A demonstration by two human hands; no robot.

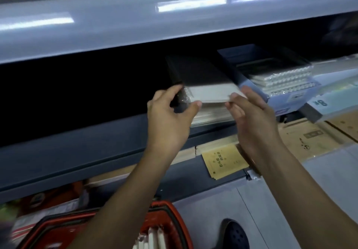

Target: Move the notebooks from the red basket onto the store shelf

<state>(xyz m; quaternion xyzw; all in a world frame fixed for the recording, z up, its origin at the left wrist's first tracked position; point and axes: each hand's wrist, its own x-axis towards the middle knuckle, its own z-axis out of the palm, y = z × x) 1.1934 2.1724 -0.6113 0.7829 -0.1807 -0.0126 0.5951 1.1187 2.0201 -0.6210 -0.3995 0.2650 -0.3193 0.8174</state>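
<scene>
Black-and-white notebook, red basket, grey-blue shelf.

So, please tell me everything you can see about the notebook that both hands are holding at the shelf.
The notebook looks dark on top, with a pale near edge, apparently under clear wrap; blur hides detail. It lies nearly flat, its far end reaching into the dark shelf opening. The left hand grips its left near corner; the right hand touches its right near corner. It sits above a stack of wrapped notebooks.
</scene>
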